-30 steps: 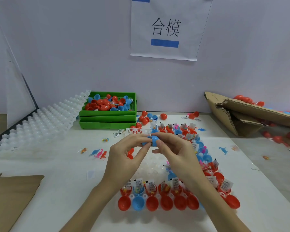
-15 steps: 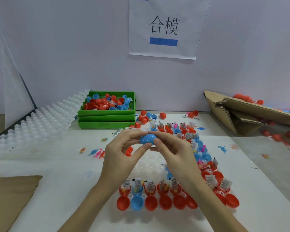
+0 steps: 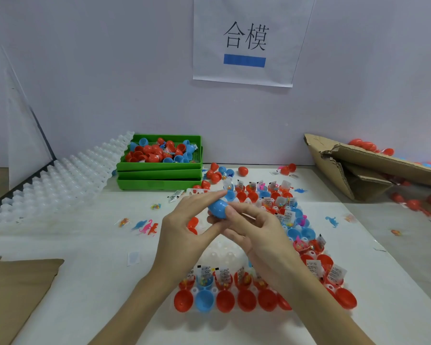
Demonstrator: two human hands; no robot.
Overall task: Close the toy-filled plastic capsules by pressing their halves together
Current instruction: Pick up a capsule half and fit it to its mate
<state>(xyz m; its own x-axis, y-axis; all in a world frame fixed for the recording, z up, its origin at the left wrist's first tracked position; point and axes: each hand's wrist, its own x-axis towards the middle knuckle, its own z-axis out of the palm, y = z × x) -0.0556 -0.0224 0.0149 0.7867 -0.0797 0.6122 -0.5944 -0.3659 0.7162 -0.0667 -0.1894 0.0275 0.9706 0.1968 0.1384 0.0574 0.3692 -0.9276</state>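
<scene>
A blue plastic capsule [image 3: 218, 207] is held above the table between both hands. My left hand [image 3: 184, 230] grips it from the left with thumb and forefinger. My right hand [image 3: 254, 232] holds it from the right, fingers curled under and over it. Below the hands lies a clear holder tray [image 3: 222, 252] with several open red and blue capsule halves [image 3: 204, 298], many holding small packed toys with labels [image 3: 225, 275]. My forearms hide part of the tray.
A stack of green trays [image 3: 159, 174] with loose red and blue halves stands at the back. White moulded trays [image 3: 60, 180] lean at the left. A torn cardboard box [image 3: 353, 165] lies at the right. Small toy dinosaurs [image 3: 147, 226] and brown cardboard [image 3: 15, 290] lie at the left.
The blue capsule's halves have come together between my fingers. My hands have shifted a little, the left thumb now lying over the top of the capsule.
</scene>
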